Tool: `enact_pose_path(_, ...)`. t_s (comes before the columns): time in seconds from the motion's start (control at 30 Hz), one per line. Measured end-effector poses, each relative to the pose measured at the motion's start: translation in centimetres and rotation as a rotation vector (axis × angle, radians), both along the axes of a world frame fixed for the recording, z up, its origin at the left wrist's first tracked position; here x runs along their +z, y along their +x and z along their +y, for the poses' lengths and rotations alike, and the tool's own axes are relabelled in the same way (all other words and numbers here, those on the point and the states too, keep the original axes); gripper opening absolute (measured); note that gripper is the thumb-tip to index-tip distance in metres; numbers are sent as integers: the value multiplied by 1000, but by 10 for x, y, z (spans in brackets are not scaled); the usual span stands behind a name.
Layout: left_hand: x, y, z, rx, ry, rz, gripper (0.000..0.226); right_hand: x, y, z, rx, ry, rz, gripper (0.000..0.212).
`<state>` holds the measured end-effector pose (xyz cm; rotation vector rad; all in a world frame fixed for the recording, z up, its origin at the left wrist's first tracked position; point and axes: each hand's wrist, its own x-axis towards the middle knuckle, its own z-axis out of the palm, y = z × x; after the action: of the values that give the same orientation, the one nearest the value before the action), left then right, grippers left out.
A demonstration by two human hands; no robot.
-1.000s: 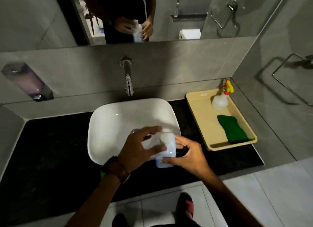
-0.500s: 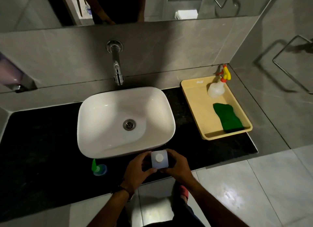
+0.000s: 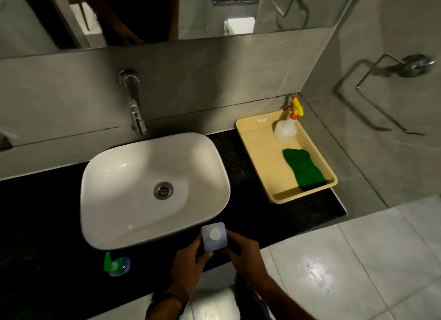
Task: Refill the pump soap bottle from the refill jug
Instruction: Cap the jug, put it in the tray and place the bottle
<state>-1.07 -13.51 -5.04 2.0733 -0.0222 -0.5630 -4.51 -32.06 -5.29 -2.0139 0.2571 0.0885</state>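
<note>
I hold a small square pale-blue refill jug (image 3: 214, 236) with a white round cap upright, just in front of the counter edge below the sink. My left hand (image 3: 188, 264) grips its left side and my right hand (image 3: 243, 255) grips its right side. The pump soap bottle (image 3: 117, 265), blue with a green pump head, stands on the black counter to the left, in front of the sink's near-left corner and apart from both hands.
A white basin (image 3: 152, 186) sits on the black counter (image 3: 35, 236) under a wall tap (image 3: 136, 109). At the right a yellow tray (image 3: 262, 157) holds a spray bottle (image 3: 286, 126) and a green cloth (image 3: 303, 169). A towel ring (image 3: 386, 90) hangs on the right wall.
Both hands brought the jug back from over the basin to the counter's front edge. The view tilted down, and the pump soap bottle came into sight.
</note>
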Motion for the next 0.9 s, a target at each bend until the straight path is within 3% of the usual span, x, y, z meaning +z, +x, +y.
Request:
enact_pose_path(0.07, 10, 5, -14, -54, 30, -47, 53, 14, 3, -8, -18, 11, -56, 37)
enact_pose_path(0.27, 60, 45, -92, -172, 47, -250, 55, 47, 24, -87, -125, -99, -130, 41)
enact_pose_path(0.4, 87, 106, -156, -133, 165, -456, 56, 71, 88, -155, -183, -231, -312, 32)
enact_pose_path(0.47, 93, 148, -186, -110, 173, -567, 49, 81, 132, -185, -145, -205, -300, 29)
enact_pose_path(0.63, 77, 246, -251, -30, 228, -525, 28, 79, 240, -237, -142, -264, -177, 31)
enact_pose_path(0.77, 54, 296, -288, 74, 267, -375, 24, 54, 299, -252, -218, -150, -178, 20)
enact_pose_path(0.9, 32, 324, -308, 74, 278, -425, 20, 29, 332, -263, -209, -131, -110, 22)
